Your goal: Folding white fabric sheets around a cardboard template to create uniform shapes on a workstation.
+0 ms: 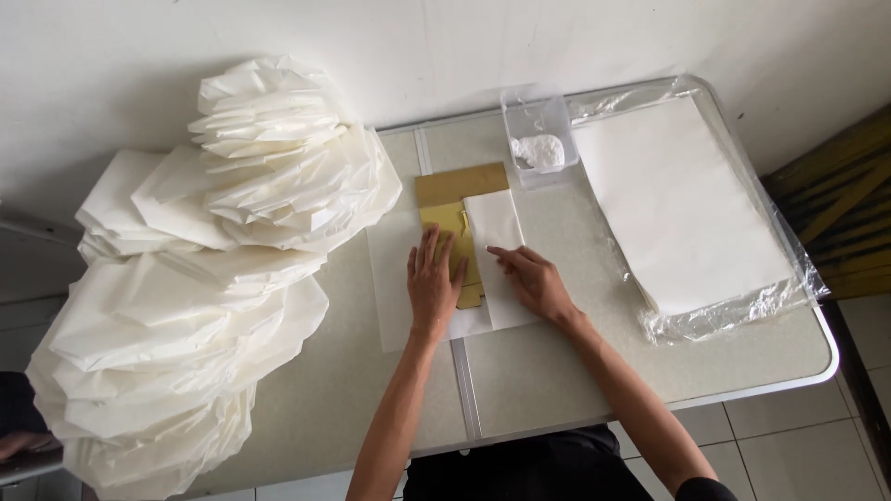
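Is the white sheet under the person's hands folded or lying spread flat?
Folded. One white flap already lies over the gold sheet, the right hand presses its edge, and the left hand holds the stack flat.

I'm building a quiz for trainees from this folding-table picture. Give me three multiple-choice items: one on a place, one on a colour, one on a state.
1. Where is the small clear plastic container?
A. at the far table edge
B. on the floor
C. on the left pile

2. What colour is the sheet under the left hand?
A. blue
B. gold
C. red

3. How is the right hand placed?
A. clenched in a fist
B. lifted off the table
C. flat on white folded paper

Answers: A, it sits near the wall beside the wrapped white paper stack; B, gold shows by the fingers; C, its open palm presses the paper.
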